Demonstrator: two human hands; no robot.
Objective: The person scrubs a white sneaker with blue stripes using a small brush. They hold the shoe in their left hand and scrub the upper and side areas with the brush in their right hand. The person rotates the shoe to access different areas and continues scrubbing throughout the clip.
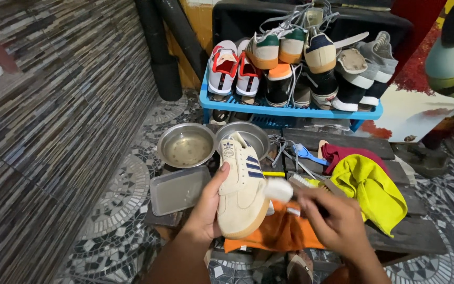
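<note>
At lower centre, the left hand [206,210] grips a cream sneaker [241,192] by its side, thumb over the upper, toe toward the viewer. The right hand [332,218], blurred, closes around a white brush [279,189] touching the shoe's side. An orange cloth [279,234] lies beneath.

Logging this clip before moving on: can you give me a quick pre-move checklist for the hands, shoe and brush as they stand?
1. Left hand grips the cream suede sneaker with dark blue stripes: ok.
2. Right hand holds the white-headed brush: ok, though blurred.
3. Brush head touching the sneaker's side: cannot tell.
4. Orange cloth lies under the sneaker: ok.
5. Round steel bowl holds liquid: ok.
6. Yellow cloth lies beside the right hand: ok.
</note>
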